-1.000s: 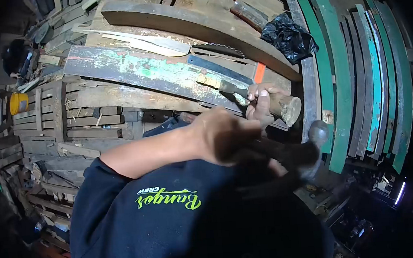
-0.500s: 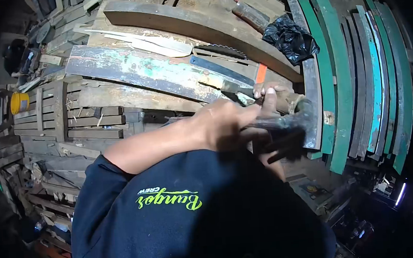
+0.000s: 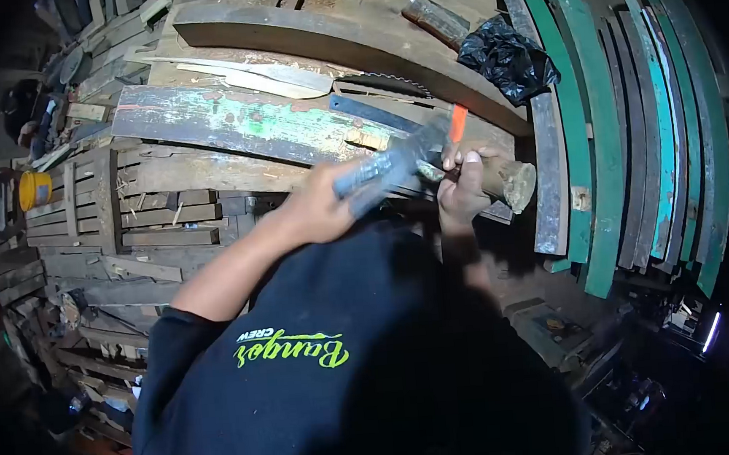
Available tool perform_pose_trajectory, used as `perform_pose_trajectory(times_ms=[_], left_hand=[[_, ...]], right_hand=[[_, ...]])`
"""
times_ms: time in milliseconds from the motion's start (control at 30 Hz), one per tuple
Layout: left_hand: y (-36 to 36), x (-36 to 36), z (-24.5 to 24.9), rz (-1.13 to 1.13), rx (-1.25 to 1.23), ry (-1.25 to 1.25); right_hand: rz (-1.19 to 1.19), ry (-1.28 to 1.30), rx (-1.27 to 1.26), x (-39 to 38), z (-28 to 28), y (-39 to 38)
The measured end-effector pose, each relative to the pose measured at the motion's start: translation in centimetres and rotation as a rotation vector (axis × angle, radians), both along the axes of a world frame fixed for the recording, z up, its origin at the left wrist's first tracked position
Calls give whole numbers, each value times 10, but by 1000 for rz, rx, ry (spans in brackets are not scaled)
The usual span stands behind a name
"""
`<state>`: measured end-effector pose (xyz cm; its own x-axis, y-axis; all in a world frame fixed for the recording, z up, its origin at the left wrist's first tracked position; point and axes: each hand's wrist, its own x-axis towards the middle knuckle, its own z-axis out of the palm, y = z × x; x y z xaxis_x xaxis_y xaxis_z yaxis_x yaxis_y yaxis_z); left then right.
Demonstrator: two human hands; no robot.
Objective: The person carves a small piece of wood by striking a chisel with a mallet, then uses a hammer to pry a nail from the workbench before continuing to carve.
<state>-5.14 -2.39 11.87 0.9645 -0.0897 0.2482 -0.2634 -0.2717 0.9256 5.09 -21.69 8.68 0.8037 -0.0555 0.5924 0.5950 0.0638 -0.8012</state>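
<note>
My left hand (image 3: 325, 205) is closed round the handle of a hammer (image 3: 394, 162), whose dark metal is smeared by motion. The hammer lies across the air over the paint-worn board. My right hand (image 3: 461, 187) is closed on a thick round wooden piece (image 3: 515, 185), with its cut end facing right. Thumb and fingers press together at the left end of that piece, by a small greenish tip (image 3: 430, 170). A short wooden handle (image 3: 367, 139) shows just beyond the hammer. What joins it to the things near my right hand is hidden by the blur.
An orange strip (image 3: 459, 123) and a blue-grey flat blade (image 3: 369, 111) lie beyond my hands. A long thick beam (image 3: 343, 47) crosses the bench, with a black plastic bag (image 3: 507, 61) beside it. Green boards (image 3: 599, 143) stand at right; a yellow container (image 3: 36, 190) is at left.
My left hand has swung the hammer left, away from the right hand, and its head has come up over the board. My right hand and the round wooden piece now show more fully.
</note>
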Motion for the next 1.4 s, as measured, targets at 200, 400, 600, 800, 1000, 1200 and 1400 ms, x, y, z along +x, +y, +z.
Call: perform_pose_trajectory(times_ms=[200, 400, 600, 800, 1000, 1200, 1400], left_hand=[[24, -15, -73, 203, 221, 543], [14, -23, -73, 209, 341, 570], [20, -21, -95, 161, 246, 550], [21, -18, -78, 130, 169, 598], [21, -19, -77, 155, 210, 581], [21, -20, -80, 134, 222, 600], [19, -20, -83, 143, 220, 602]], right_hand=[[217, 143, 281, 5, 6, 5], [200, 237, 323, 12, 0, -14], [169, 476, 601, 30, -29, -56], [312, 193, 256, 1, 11, -4], [262, 393, 479, 22, 6, -25], [287, 559, 759, 51, -36, -67], [505, 111, 149, -3, 22, -6]])
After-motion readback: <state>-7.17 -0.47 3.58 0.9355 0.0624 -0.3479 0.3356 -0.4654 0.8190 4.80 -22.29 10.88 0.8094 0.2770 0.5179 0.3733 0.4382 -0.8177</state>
